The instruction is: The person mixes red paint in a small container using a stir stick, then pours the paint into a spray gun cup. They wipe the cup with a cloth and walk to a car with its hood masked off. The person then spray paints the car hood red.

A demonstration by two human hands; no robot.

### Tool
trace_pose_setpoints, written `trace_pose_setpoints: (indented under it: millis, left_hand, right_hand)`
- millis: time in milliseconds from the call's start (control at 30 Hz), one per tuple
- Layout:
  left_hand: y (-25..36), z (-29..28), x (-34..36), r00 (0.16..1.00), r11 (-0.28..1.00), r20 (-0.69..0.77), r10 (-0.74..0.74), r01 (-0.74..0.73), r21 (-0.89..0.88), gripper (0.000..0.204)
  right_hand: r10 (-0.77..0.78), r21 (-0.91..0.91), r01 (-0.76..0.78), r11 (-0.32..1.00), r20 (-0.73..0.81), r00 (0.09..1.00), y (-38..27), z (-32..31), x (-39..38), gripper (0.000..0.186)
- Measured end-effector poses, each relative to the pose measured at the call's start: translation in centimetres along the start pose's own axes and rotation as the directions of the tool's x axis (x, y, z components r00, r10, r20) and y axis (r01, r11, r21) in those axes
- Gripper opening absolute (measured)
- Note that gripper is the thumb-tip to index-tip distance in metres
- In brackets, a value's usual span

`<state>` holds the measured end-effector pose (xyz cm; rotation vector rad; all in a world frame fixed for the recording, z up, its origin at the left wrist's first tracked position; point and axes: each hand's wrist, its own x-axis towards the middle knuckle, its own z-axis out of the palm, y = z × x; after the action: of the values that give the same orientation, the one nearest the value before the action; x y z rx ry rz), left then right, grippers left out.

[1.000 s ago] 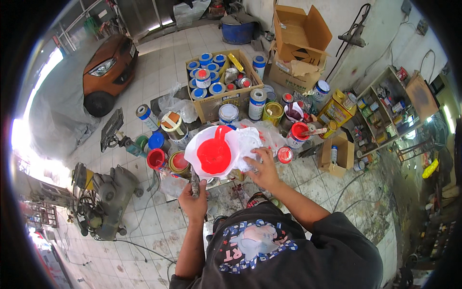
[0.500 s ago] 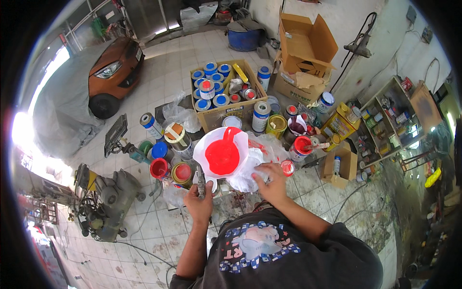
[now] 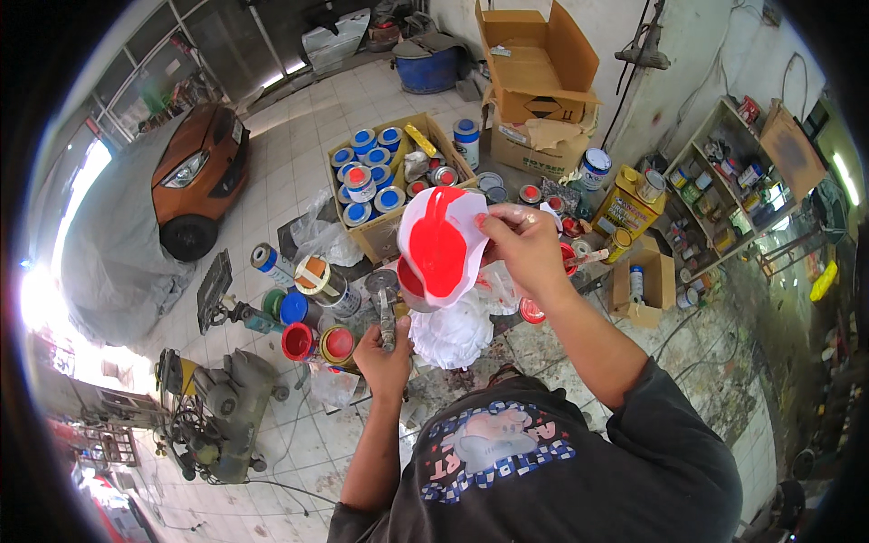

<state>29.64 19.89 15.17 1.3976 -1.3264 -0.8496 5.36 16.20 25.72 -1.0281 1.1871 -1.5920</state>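
Observation:
My right hand (image 3: 520,240) pinches the right rim of a white paper cone (image 3: 475,237), which looks like a paint strainer. Bright red paint (image 3: 437,258) wets its inside and runs up to the far edge. Under the cone's left side shows part of a container with a red inside (image 3: 412,282). My left hand (image 3: 384,362) is closed round a narrow grey metal tool (image 3: 387,328) spattered with paint; its exact kind is unclear. A round grey metal part (image 3: 381,281) lies at its far end. Crumpled white cloth (image 3: 453,335) sits just nearer than the cone.
Left of my hands stand open red paint cans (image 3: 300,341) and a can with a blue lid (image 3: 295,309). Beyond is a cardboard box (image 3: 380,237) full of cans. At right are a yellow tin (image 3: 627,206) and a small carton (image 3: 641,290). An air compressor (image 3: 226,407) stands left.
My right hand has come up from beside the cloth and taken hold of the paper cone. The cone is now tilted and squeezed narrower, uncovering the red-lined container and the round metal part.

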Motion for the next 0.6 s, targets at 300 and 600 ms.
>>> trace_pose_setpoints:
  millis: [300,600]
  left_hand:
    - [0.3,3.7,1.3,0.995,0.997,0.066,-0.078,0.079,-0.01,0.035]
    - [0.4,4.9,2.0,0.992,0.994,0.063,-0.109,0.108,0.021,0.026]
  right_hand:
    - [0.16,0.245,-0.141,0.959,-0.058,0.985,-0.5,-5.8,2.5,0.018]
    - [0.062,-0.054,-0.101,0.993,-0.492,0.868,6.8,-20.3,4.1,0.019]
